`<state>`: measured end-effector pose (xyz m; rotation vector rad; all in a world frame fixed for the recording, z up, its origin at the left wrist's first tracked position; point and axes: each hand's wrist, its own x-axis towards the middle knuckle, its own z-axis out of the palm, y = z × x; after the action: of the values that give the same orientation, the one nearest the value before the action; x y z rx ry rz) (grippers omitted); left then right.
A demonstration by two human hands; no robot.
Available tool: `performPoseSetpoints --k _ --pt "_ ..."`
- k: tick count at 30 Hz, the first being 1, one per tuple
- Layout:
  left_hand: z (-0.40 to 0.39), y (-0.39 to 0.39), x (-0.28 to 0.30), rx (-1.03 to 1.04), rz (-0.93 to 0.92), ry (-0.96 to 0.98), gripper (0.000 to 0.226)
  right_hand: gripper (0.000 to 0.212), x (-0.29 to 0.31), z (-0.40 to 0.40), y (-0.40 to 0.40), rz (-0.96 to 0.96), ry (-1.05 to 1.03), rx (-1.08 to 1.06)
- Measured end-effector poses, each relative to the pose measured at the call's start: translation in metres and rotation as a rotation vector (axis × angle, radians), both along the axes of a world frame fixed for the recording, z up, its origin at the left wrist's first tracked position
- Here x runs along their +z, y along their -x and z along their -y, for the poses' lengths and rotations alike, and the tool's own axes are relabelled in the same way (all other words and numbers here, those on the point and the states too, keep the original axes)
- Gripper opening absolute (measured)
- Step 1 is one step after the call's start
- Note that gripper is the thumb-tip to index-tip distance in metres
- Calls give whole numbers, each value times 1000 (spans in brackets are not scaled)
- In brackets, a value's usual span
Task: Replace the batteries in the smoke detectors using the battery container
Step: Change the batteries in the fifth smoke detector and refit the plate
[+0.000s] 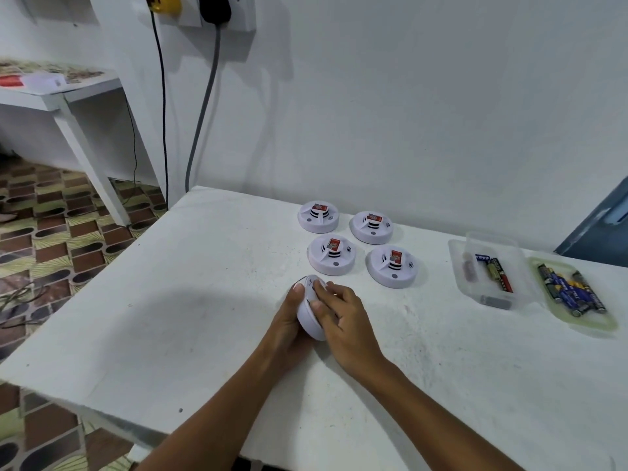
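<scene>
While both hands are gripping one smoke detector (310, 317) tilted on edge over the worktop (210, 300), a slip is looming.
Left hand (289, 321) is cradling it, right hand (343, 317) fingers curling over; a hard twist could send it skidding toward four detectors (356, 243) nearby, battery container (489, 270) well apart.

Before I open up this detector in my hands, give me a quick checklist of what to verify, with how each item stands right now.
1. Detector held firmly: ok. The left hand cradles the tilted smoke detector and the right hand grips its top.
2. Back cover off: cannot tell, the fingers hide it.
3. Batteries within reach: ok. The clear battery container sits open to the right, a few batteries inside.
4. Second supply: ok. The lid beside it holds several blue batteries.
5. Other detectors out of the way: ok. Four detectors sit face up behind the hands, apart from them.
6. Old versus new batteries sorted: cannot tell.
</scene>
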<state>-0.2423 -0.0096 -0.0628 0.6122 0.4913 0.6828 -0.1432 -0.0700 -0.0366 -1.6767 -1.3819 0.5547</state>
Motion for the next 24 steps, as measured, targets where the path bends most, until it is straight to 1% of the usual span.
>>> performPoseSetpoints --k 2,5,8,10,16,19,21,24 --pt "-1 1 0 12 -14 -2 63 41 1 -1 0 53 4 -7" --pt "-3 0 -2 8 -15 -21 75 41 5 -1 -2 111 20 -20" --pt "-3 -1 -3 2 -8 -45 65 42 8 -1 -3 137 42 -18" --pt "-1 -1 -1 -5 0 -60 62 42 9 0 -4 139 52 -13" --pt "0 -1 2 -27 43 -103 74 45 15 1 -7 120 92 14" --pt "0 -2 3 -34 51 -39 82 45 24 0 -16 84 131 76" --pt "-2 -1 2 -35 48 18 86 49 32 0 -27 66 162 152" --pt "-2 -2 5 -47 23 45 76 57 40 -3 -42 61 201 255"
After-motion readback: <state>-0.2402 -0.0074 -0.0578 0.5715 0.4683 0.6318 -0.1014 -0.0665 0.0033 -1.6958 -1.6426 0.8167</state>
